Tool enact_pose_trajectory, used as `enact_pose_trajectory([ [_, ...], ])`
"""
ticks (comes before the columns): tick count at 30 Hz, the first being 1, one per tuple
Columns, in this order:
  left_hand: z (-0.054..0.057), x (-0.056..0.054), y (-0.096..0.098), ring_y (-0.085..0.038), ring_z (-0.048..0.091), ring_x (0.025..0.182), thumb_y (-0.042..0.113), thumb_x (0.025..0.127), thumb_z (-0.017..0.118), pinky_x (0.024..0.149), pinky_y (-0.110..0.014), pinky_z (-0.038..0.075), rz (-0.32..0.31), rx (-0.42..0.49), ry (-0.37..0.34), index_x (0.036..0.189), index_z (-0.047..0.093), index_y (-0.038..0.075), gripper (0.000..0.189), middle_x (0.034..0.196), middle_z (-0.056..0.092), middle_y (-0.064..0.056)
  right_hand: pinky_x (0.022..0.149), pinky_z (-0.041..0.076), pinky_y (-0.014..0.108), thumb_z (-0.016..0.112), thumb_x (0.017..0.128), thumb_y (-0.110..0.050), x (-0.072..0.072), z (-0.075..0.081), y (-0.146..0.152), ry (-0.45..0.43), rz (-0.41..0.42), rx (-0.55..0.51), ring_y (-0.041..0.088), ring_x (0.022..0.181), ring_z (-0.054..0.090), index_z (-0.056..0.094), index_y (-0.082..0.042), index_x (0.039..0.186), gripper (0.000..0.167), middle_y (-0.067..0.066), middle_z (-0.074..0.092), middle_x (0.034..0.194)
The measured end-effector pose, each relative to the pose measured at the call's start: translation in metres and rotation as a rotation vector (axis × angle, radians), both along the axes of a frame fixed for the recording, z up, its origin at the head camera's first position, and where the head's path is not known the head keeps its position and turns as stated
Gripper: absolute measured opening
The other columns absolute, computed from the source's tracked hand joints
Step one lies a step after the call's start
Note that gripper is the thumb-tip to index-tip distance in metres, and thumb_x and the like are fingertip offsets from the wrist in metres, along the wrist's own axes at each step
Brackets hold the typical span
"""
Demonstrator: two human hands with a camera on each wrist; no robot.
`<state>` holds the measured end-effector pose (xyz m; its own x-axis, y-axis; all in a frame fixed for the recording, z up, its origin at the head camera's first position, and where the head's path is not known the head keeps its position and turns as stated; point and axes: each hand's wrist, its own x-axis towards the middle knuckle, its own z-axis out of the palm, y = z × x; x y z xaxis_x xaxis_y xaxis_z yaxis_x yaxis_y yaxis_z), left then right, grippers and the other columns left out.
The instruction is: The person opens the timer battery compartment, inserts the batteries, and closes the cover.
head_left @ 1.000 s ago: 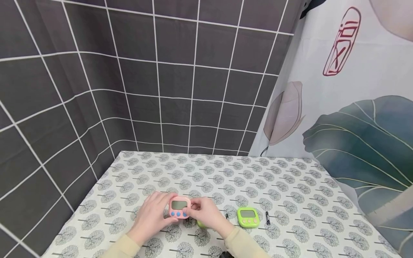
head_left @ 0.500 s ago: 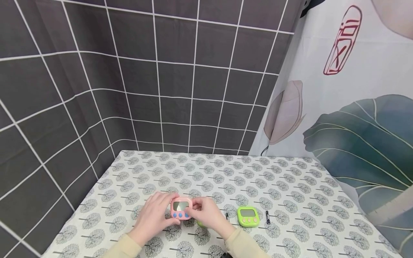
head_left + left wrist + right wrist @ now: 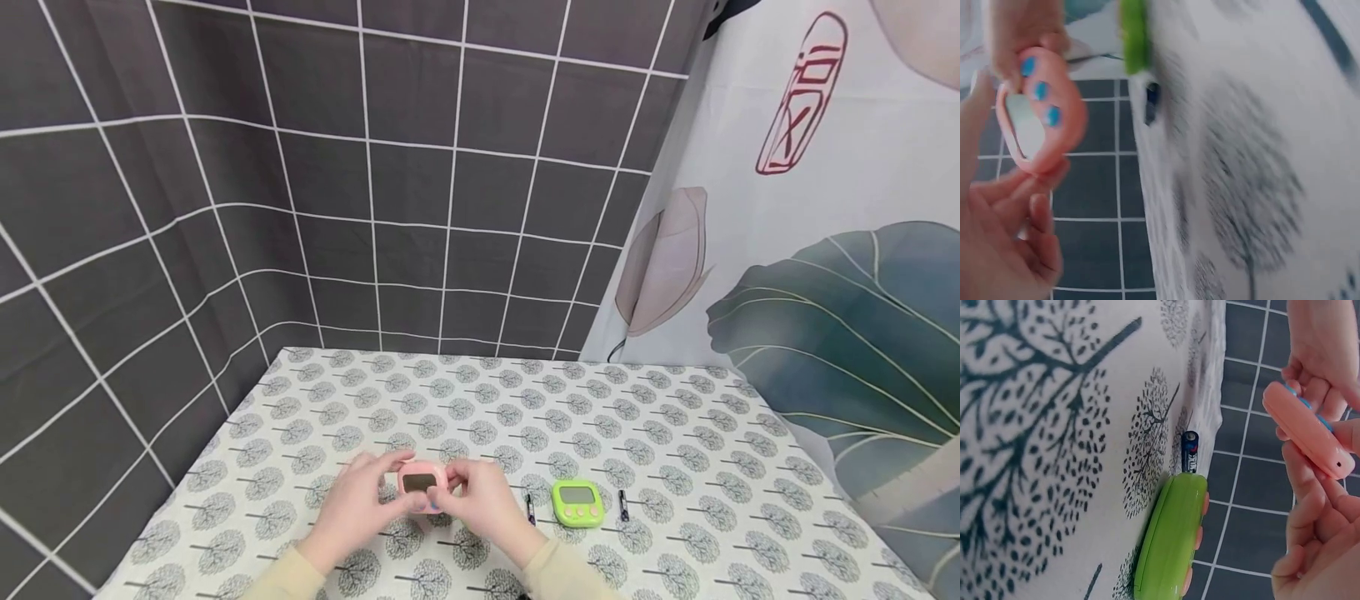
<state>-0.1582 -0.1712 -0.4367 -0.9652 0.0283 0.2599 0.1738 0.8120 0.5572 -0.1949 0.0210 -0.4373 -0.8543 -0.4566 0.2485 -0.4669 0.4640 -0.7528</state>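
Note:
A pink digital timer (image 3: 422,481) with a grey screen and blue buttons is held above the table between both hands. My left hand (image 3: 363,500) grips its left side, with the thumb across the lower front. My right hand (image 3: 480,502) pinches its right edge between thumb and fingers. Its face and buttons show in the left wrist view, where the pink timer (image 3: 1054,119) is tilted. The right wrist view shows the side of the pink timer (image 3: 1307,431). In the head view, fingers hide most of the buttons.
A green timer (image 3: 577,503) with pale buttons lies on the tree-patterned tablecloth (image 3: 480,392), right of the hands. One battery (image 3: 530,508) lies at its left and another battery (image 3: 623,505) at its right. A dark gridded curtain (image 3: 405,183) hangs behind the table.
The pink timer has tipped, so its face looks shorter and its screen darker. My left thumb has moved up over its lower front. A green edge below my right hand is now hidden.

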Motion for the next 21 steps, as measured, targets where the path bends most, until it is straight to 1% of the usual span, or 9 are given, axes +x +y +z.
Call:
enact_pose_trajectory([
  [1,0.002,0.000,0.000,-0.004,0.044,0.072,0.059,0.075,0.068,0.063,-0.023,0.038,0.007,0.057,-0.029,0.124,0.062,0.024,0.061,0.095,0.063,0.012,0.045,0.037,0.015,0.073,0.079,-0.026,0.001,0.000,0.000,0.037,-0.001,0.009,-0.003,0.052,0.040,0.069,-0.012,0.082,0.014,-0.012,0.064,0.072],
  [3,0.005,-0.001,0.000,-0.005,0.048,0.073,0.055,0.083,0.063,0.063,-0.025,0.041,0.019,0.162,-0.073,0.121,0.064,0.021,0.051,0.098,0.067,0.009,0.051,0.036,0.015,0.073,0.079,-0.027,0.002,0.000,-0.001,0.106,-0.011,0.030,-0.003,0.054,0.039,0.069,-0.015,0.081,0.013,-0.014,0.062,0.071],
  [5,0.007,-0.001,0.000,-0.006,0.052,0.075,0.052,0.088,0.059,0.066,-0.027,0.044,0.033,0.225,-0.102,0.119,0.066,0.018,0.047,0.098,0.069,0.007,0.060,0.035,0.018,0.073,0.078,-0.028,0.004,-0.001,-0.002,0.168,-0.029,0.059,-0.002,0.059,0.039,0.068,-0.018,0.080,0.012,-0.017,0.060,0.069],
  [8,0.007,-0.001,0.000,-0.011,0.060,0.082,0.053,0.090,0.056,0.075,-0.036,0.050,0.060,0.251,-0.135,0.116,0.067,0.014,0.048,0.098,0.070,0.004,0.069,0.032,0.022,0.074,0.077,-0.029,0.006,0.000,-0.003,0.241,-0.052,0.097,-0.002,0.062,0.039,0.066,-0.022,0.078,0.010,-0.022,0.057,0.068],
  [11,0.006,0.000,0.000,-0.017,0.064,0.090,0.056,0.090,0.052,0.084,-0.045,0.050,0.090,0.262,-0.160,0.108,0.070,0.014,0.049,0.098,0.071,0.001,0.072,0.031,0.023,0.075,0.074,-0.028,0.008,0.000,-0.004,0.323,-0.069,0.124,-0.002,0.063,0.038,0.064,-0.024,0.077,0.012,-0.023,0.057,0.070],
  [12,0.007,0.000,0.000,-0.018,0.064,0.088,0.056,0.091,0.052,0.082,-0.046,0.050,0.095,0.275,-0.170,0.104,0.071,0.015,0.047,0.096,0.071,0.001,0.072,0.031,0.023,0.076,0.074,-0.028,0.009,0.000,-0.005,0.354,-0.074,0.130,-0.002,0.064,0.038,0.063,-0.024,0.077,0.013,-0.023,0.057,0.070],
  [15,0.007,0.001,-0.001,-0.014,0.061,0.080,0.057,0.092,0.048,0.077,-0.040,0.049,0.115,0.296,-0.198,0.086,0.072,0.018,0.046,0.086,0.070,0.003,0.072,0.031,0.022,0.078,0.071,-0.027,0.011,-0.001,-0.006,0.461,-0.089,0.143,-0.002,0.067,0.037,0.062,-0.024,0.077,0.017,-0.021,0.058,0.072],
  [18,0.007,0.001,-0.001,-0.013,0.060,0.077,0.055,0.094,0.046,0.077,-0.041,0.048,0.100,0.324,-0.227,0.076,0.069,0.018,0.047,0.079,0.069,0.005,0.072,0.031,0.022,0.078,0.069,-0.025,0.012,-0.003,-0.007,0.558,-0.102,0.154,-0.001,0.070,0.039,0.062,-0.022,0.077,0.019,-0.018,0.059,0.072],
  [21,0.006,0.001,0.001,-0.014,0.065,0.084,0.054,0.095,0.044,0.086,-0.050,0.047,0.064,0.369,-0.255,0.076,0.070,0.017,0.050,0.077,0.071,0.005,0.072,0.031,0.022,0.079,0.066,-0.026,0.014,-0.004,-0.008,0.665,-0.114,0.172,0.000,0.071,0.039,0.063,-0.022,0.078,0.020,-0.017,0.058,0.072],
])
